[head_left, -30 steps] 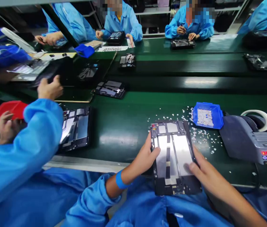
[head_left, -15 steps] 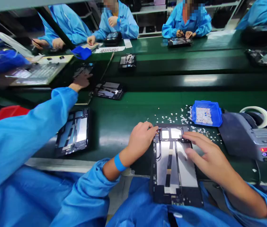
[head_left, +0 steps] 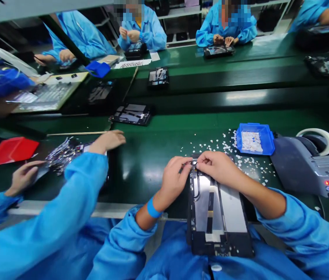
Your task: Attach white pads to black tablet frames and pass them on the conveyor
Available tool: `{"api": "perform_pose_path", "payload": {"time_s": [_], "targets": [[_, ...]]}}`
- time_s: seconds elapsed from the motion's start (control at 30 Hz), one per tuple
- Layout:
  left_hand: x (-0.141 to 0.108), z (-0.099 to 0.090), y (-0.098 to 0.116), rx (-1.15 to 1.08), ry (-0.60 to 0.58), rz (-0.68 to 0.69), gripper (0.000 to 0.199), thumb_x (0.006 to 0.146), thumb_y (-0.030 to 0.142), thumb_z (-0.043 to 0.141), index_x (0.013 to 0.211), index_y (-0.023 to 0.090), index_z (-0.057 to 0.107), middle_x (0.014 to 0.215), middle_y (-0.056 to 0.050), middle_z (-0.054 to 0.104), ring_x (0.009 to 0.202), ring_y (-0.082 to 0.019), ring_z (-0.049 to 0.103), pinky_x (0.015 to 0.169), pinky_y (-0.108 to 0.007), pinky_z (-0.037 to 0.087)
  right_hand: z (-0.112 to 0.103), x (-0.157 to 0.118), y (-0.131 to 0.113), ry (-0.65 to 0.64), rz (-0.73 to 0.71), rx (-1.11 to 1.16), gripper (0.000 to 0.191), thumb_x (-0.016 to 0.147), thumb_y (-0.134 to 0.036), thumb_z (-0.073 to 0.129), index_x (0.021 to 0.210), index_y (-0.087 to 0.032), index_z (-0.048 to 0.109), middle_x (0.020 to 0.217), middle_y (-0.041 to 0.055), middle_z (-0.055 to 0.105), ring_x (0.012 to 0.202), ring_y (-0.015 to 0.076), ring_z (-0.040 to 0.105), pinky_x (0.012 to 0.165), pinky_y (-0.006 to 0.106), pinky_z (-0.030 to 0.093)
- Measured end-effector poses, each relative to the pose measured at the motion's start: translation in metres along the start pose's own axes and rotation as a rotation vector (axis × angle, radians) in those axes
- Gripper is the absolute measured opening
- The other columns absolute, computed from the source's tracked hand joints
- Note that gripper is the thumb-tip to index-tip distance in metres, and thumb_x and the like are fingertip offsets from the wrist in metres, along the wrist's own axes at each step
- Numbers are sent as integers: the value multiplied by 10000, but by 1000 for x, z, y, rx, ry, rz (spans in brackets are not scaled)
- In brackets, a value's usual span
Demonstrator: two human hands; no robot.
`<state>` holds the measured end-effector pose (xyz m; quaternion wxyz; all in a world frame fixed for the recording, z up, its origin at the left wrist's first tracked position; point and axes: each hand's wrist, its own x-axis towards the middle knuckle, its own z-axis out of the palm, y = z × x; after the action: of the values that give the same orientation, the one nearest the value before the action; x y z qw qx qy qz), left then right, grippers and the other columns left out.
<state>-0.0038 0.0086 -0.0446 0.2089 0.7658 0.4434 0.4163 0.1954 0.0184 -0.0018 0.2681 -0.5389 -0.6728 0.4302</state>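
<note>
An opened tablet (head_left: 233, 210), its inner boards and silver plates bare, lies partly over the table's front edge and my lap. At its upper left corner, the fingers of my left hand (head_left: 176, 177), which has a blue band at the wrist, are pinched together. My right hand (head_left: 219, 167) reaches across the tablet's top edge, thumb and fingers closed close to the left fingertips. Whatever small part sits between the fingertips is too small and covered to name.
A blue tray (head_left: 254, 149) of small white pieces stands beyond, more pieces scattered around it. At right is a grey tape dispenser (head_left: 301, 167). A co-worker's arm (head_left: 85, 171) reaches in at left, by a red tray (head_left: 14, 151). Another tablet (head_left: 132, 113) lies further back.
My right hand has moved left from the tablet's right side, closing its fingers beside my left hand. The co-worker's arm at left has drawn back from the far tablet.
</note>
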Motion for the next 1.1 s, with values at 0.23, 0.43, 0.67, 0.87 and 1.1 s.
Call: {"api": "perform_pose_path", "payload": {"time_s": [0.23, 0.43, 0.67, 0.87, 1.1], "targets": [[-7, -1, 18, -123, -67, -275, 117, 902, 186, 660, 958, 213, 758, 853, -6, 751, 722, -145, 636, 708, -270, 506, 8, -9, 6, 140, -169, -180, 67, 921, -162, 688, 907, -209, 733, 842, -6, 757, 770, 151, 688, 696, 254, 469], [1, 0, 22, -109, -39, -301, 125, 892, 179, 644, 876, 209, 764, 788, -1, 746, 696, -148, 639, 682, -271, 487, 17, -25, 12, 381, -518, -612, 201, 1041, -205, 562, 917, -172, 716, 874, 70, 736, 824, 203, 678, 781, 325, 488], [0, -2, 25, -58, -26, -237, 129, 896, 147, 652, 881, 210, 763, 812, -7, 762, 716, -153, 668, 672, -272, 479, 18, -32, 9, 432, -594, -730, 192, 1044, -167, 551, 963, -159, 725, 919, 81, 756, 847, 206, 676, 796, 347, 496], [-3, -2, 27, 87, -20, -29, 115, 940, 166, 643, 874, 205, 729, 786, -20, 740, 715, -177, 646, 706, -316, 480, 20, -25, 19, 357, -545, -581, 200, 1046, -219, 555, 1014, -167, 745, 961, 71, 783, 856, 209, 714, 803, 340, 531], [-3, -3, 29, 90, -51, 49, 118, 932, 135, 618, 865, 212, 678, 841, -34, 702, 808, -188, 646, 751, -323, 495, 16, -21, 17, 239, -389, -430, 160, 978, -197, 608, 956, -206, 766, 905, 26, 792, 842, 196, 739, 785, 302, 539]]}}
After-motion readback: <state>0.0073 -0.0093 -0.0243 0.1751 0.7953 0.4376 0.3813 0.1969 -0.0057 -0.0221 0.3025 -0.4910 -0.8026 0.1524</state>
